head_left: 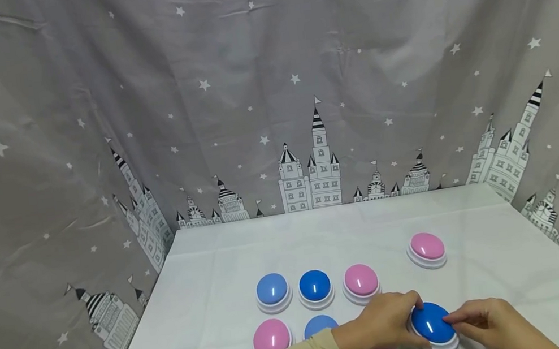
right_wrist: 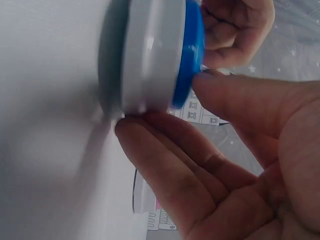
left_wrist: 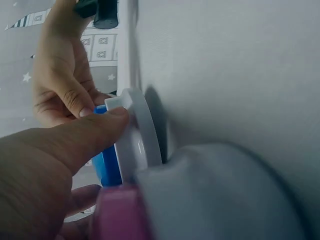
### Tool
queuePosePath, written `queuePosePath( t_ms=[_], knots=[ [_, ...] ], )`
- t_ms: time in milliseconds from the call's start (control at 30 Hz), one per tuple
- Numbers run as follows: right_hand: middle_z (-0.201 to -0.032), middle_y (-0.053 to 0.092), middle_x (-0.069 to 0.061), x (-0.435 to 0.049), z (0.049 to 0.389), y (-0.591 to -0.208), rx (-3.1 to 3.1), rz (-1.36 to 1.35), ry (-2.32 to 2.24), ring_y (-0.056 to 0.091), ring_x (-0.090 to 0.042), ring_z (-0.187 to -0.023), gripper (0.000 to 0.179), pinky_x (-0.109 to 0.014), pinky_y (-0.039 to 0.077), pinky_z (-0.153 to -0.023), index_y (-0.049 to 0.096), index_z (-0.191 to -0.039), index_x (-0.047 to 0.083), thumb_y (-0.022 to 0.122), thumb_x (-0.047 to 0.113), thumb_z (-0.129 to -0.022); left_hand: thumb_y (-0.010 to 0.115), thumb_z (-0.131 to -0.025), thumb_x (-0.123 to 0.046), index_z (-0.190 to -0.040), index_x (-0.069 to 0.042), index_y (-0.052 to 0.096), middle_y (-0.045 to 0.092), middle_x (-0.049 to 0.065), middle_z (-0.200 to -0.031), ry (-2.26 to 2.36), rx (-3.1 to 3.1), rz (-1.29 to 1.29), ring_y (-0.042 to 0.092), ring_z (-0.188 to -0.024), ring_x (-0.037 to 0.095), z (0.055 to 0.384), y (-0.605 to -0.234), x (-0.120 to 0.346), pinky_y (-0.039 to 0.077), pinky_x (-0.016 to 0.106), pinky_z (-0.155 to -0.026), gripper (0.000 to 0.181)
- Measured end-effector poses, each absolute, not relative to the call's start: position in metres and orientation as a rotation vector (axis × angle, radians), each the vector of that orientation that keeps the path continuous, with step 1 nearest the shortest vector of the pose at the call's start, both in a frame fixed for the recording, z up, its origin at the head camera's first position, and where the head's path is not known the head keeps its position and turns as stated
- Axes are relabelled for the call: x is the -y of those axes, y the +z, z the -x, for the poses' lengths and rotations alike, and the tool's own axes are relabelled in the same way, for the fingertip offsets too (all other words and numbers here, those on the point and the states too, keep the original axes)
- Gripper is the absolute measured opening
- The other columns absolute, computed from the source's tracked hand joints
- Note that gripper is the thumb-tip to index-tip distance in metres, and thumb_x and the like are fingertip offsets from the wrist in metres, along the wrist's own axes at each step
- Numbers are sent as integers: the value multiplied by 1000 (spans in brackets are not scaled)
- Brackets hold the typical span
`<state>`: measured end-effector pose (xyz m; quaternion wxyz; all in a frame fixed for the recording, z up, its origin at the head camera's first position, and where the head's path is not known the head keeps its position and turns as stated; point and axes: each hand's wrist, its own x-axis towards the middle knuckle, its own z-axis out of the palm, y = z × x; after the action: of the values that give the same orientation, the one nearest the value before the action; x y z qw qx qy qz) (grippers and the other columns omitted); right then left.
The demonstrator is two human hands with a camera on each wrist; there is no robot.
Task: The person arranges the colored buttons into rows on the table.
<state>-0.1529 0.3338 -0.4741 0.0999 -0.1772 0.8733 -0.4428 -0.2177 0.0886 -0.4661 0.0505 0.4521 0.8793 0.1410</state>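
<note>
A large dark blue dome push button point(head_left: 432, 323) on a white round base is held between both hands at the front right of the table. My left hand point(head_left: 384, 322) grips it from the left, its thumb point(left_wrist: 107, 125) on the white base in the left wrist view. From the right, my right hand point(head_left: 494, 319) pinches it. In the right wrist view the right thumb point(right_wrist: 215, 87) touches the blue dome while the fingers point(right_wrist: 160, 165) lie along the base's edge. The base stands close over the white tabletop, with a shadow beside it.
Left of the hands, light blue point(head_left: 273, 289), dark blue point(head_left: 315, 285) and pink point(head_left: 361, 279) buttons form a row. Nearer are another pink button point(head_left: 271, 337) and a partly covered light blue one point(head_left: 320, 325). A pink button point(head_left: 427, 246) sits farther back right. A grey castle-print curtain point(head_left: 250, 86) borders the table.
</note>
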Motion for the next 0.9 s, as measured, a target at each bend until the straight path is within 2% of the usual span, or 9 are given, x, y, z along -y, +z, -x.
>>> queuePosePath(
  t_ms=[267, 467, 533, 733, 900],
  knots=[
    [-102, 73, 0, -339, 156, -470, -2544, 461, -1302, 67, -7, -90, 21, -30, 57, -78, 75, -109, 6, 71, 16, -91, 82, -74, -55, -115, -25, 57, 57, -20, -84, 459, -2669, -1394, 46, -72, -11, 217, -470, -92, 39, 6, -67, 57],
    [-99, 73, -4, -341, 157, -476, -2534, 424, -1304, 66, -10, -86, 16, -31, 57, -78, 75, -106, 5, 70, 11, -91, 82, -74, -53, -118, -26, 57, 63, -20, -99, 445, -2641, -1352, 51, -81, -9, 213, -471, -93, 43, 8, -76, 57],
    [-98, 73, -2, -341, 158, -477, -2541, 418, -1290, 65, -10, -84, 14, -30, 57, -78, 75, -104, 6, 70, 11, -92, 82, -75, -53, -119, -26, 56, 62, -19, -98, 436, -2631, -1368, 51, -82, -9, 214, -471, -92, 43, 8, -75, 58],
    [-95, 72, 5, -342, 166, -476, -2546, 568, -1240, 63, -9, -81, 9, -28, 57, -77, 74, -100, 10, 68, 11, -93, 83, -77, -46, -115, -23, 58, 63, -15, -91, 485, -2545, -1301, 52, -77, -7, 228, -461, -90, 41, 9, -65, 51],
    [-93, 72, 2, -349, 184, -470, -2682, 659, -1195, 64, -3, -82, 9, -23, 55, -71, 72, -100, 8, 68, 9, -92, 80, -82, -43, -111, -19, 62, 66, -11, -93, 536, -2596, -1264, 55, -81, -3, 249, -452, -97, 41, 11, -68, 41]
  ],
)
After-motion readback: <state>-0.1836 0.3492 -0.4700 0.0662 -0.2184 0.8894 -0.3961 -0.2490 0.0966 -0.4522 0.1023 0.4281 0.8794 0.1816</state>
